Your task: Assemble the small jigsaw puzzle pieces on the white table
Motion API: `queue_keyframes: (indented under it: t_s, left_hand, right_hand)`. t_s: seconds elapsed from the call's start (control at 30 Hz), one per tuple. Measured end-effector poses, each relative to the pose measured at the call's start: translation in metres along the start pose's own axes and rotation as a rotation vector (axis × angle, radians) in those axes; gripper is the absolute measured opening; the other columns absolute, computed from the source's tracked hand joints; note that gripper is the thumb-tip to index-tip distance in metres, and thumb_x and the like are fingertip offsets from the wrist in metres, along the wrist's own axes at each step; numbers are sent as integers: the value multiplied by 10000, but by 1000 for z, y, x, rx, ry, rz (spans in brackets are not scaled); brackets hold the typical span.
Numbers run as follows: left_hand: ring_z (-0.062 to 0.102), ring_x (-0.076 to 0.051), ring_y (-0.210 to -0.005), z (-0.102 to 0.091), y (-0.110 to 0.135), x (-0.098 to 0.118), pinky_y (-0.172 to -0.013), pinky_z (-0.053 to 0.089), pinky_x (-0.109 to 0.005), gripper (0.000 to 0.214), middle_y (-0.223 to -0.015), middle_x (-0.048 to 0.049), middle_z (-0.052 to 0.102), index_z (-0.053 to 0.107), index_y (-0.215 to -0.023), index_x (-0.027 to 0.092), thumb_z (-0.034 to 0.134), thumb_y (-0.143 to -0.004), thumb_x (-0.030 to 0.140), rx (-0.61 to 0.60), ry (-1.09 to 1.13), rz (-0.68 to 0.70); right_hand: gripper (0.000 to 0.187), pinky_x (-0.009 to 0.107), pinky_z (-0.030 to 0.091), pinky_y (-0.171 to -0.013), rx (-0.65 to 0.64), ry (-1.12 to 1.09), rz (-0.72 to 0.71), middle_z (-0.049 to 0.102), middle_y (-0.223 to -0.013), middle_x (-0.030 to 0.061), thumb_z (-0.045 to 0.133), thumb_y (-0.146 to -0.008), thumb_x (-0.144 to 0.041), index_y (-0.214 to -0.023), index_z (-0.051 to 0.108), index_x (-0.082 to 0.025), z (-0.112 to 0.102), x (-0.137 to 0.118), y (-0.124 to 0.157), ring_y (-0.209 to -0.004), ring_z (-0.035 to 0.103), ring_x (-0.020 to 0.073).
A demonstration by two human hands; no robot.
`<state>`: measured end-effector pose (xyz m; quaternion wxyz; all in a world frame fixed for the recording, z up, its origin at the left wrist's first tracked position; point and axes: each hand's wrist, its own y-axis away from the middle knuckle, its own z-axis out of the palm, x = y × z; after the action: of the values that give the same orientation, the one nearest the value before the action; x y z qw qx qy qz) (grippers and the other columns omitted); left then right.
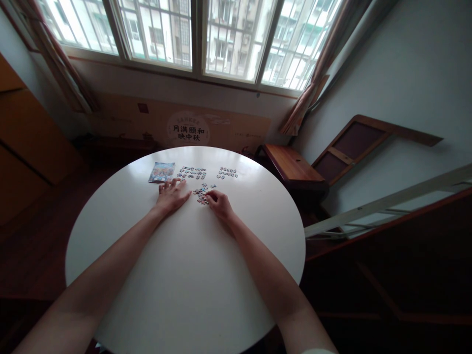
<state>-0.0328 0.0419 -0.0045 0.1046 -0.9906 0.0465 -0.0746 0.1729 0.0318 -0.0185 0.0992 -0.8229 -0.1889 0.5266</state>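
Observation:
A small heap of jigsaw puzzle pieces (202, 198) lies on the round white table (184, 275). At its right edge my right hand (220, 204) is closed, thumb and fingertips pinched on a puzzle piece that they mostly cover. My left hand (170, 197) rests palm down on the tabletop left of the heap, fingers spread and holding nothing. Just beyond its fingertips is a flat picture packet (162, 172) with a blue and orange print. Rows of sorted pieces (192, 173) lie right of the packet, and a smaller group of pieces (227, 172) sits farther right.
Past the table's far edge, a long printed cardboard panel (228, 123) leans beneath the barred window (236, 39). A wooden stool or bench (291, 162) stands beyond the table to the right. An orange cabinet (25, 132) is at the far left.

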Motion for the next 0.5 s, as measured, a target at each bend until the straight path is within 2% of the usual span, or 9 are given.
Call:
queue_keyframes:
  t_s: [0.3, 0.5]
  left_hand:
    - [378, -351, -1215, 1, 0, -1, -976, 277, -494, 602, -1373, -114, 439, 478, -1306, 217, 338, -850, 585, 19, 4, 6]
    - [336, -334, -1267, 4, 0, -3, -994, 271, -484, 635, -1436, -87, 379, 399, -1375, 235, 313, -854, 588, 19, -12, 16]
  right_hand:
    - [226, 218, 382, -586, 0, -21, 6, 584, -646, 2, 501, -780, -291, -821, 664, -138, 1, 0, 0, -580, 481, 104]
    - [224, 212, 374, -572, 28, -37, 0, 563, -625, -8, 498, -779, -291, -809, 660, -139, 1, -1, -1, -562, 462, 97]
